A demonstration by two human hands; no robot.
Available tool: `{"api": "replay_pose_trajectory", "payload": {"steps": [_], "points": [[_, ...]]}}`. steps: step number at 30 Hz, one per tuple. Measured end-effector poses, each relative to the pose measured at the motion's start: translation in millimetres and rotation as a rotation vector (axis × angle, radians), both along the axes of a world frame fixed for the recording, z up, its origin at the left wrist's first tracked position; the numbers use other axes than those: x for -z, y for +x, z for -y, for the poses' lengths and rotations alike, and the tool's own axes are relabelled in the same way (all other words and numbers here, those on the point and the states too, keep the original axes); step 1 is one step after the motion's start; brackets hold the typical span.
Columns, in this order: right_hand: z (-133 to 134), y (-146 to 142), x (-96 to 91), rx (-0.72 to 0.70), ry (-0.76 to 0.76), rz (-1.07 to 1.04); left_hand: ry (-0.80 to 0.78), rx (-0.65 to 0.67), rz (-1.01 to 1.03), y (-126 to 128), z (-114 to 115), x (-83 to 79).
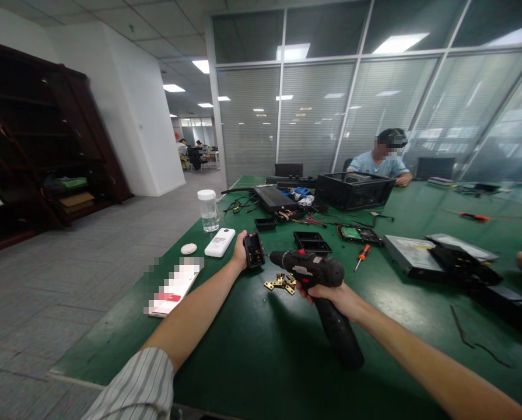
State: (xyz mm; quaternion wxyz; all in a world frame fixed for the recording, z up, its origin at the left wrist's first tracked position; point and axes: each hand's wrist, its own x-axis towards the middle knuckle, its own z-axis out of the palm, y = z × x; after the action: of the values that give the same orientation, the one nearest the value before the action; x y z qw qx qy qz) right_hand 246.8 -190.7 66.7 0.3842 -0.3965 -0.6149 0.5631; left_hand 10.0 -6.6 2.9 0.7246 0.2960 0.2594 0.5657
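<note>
My left hand (240, 251) is closed round the edge of a small black plastic box (255, 251), tilted up so its open inside, with brass-coloured bits, faces right. My right hand (330, 296) grips the handle of a black cordless drill (308, 267). The drill points left, and its bit is close to the box's right side; I cannot tell whether they touch. Below the drill's nose lies a small heap of brass-coloured metal pieces (280, 283) on the green table. Behind the drill sits a black two-part tray (312, 241).
On the left are a water jar (209, 211), a white device (220, 242) and a phone (177, 286). An orange screwdriver (362, 257), disk drives (413, 256) and cables lie to the right. A black case frame (354, 191) stands farther back, near a seated person (381, 160).
</note>
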Motion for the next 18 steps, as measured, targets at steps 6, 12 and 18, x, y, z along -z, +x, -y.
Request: {"api": "replay_pose_trajectory", "payload": {"steps": [6,12,18], "points": [[0.5,-1.1,1.6,-0.01,-0.004,0.012,-0.007,-0.012,-0.043,0.9,-2.1,2.3],[3.6,-6.7,2.5,0.024,-0.049,-0.123,0.0,-0.047,-0.055,1.6,-2.8,2.6],[4.7,-8.2,3.6,0.054,-0.1,-0.232,-0.008,-0.043,-0.041,0.6,-3.1,2.4]]}}
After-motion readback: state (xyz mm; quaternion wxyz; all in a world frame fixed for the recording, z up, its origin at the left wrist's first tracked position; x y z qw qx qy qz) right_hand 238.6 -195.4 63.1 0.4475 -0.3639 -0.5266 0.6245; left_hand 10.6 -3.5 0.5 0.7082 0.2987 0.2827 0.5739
